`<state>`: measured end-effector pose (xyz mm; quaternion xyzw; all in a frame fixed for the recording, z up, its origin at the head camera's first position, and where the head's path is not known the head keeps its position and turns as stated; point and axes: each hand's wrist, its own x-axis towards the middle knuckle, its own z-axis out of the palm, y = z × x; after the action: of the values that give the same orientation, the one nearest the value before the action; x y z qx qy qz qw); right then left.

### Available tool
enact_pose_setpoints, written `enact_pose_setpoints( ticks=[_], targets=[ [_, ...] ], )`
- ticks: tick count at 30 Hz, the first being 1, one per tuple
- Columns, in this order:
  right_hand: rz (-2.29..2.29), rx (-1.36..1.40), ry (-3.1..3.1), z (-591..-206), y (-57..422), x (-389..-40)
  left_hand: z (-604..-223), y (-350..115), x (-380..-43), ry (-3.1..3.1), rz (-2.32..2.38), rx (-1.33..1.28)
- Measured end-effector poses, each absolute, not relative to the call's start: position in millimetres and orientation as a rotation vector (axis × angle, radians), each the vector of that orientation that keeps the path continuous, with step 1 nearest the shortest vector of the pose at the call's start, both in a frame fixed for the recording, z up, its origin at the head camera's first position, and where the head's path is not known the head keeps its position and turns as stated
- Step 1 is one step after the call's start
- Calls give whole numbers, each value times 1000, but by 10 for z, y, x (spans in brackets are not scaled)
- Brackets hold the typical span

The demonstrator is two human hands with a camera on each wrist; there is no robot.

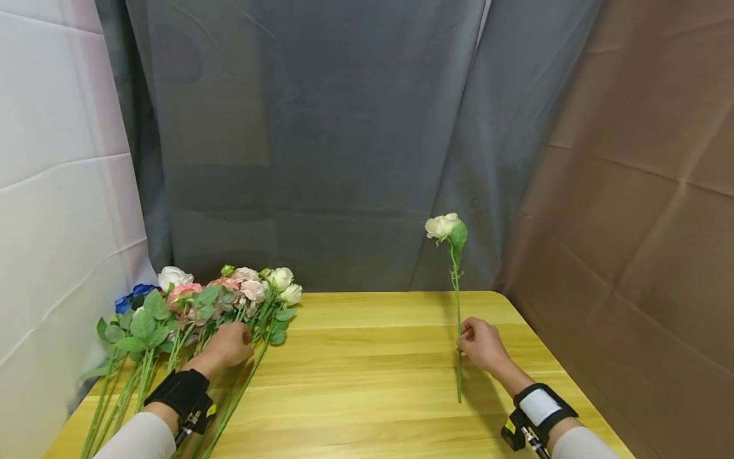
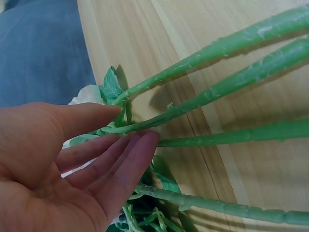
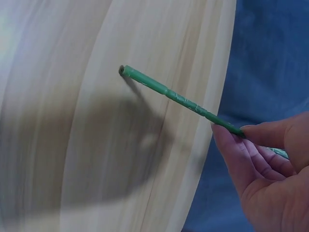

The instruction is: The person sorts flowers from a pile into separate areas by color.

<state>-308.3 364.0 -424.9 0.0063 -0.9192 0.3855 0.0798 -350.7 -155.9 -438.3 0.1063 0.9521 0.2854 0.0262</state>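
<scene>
My right hand pinches the lower stem of a single white rose between thumb and fingertips. The rose stands upright, bloom at the top; in the right wrist view the cut end of its green stem sticks out past the fingers over the wood. My left hand is among the stems of the flower pile on the left. Seen from the left wrist, its fingers are nearly straight, and one green stem runs through the gap between thumb and fingers. White roses lie just beyond this hand.
Pink flowers, a blue flower and another white bloom lie in the pile, stems toward the near edge. The wooden table is bounded by a grey curtain behind, white cloth left and brown cloth right.
</scene>
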Motion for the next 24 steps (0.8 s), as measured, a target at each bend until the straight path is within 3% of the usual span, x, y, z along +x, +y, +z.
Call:
enact_pose_setpoints(
  ticks=[8, 24],
  targets=[
    [1026, -57, -2812, -4301, 3985, -3009, -4495, -1586, -3490, 2896, 981, 405],
    [675, -120, -2948, -4396, 4739, -2959, -4525, -1609, -3613, 2812, 1030, 316]
  ],
)
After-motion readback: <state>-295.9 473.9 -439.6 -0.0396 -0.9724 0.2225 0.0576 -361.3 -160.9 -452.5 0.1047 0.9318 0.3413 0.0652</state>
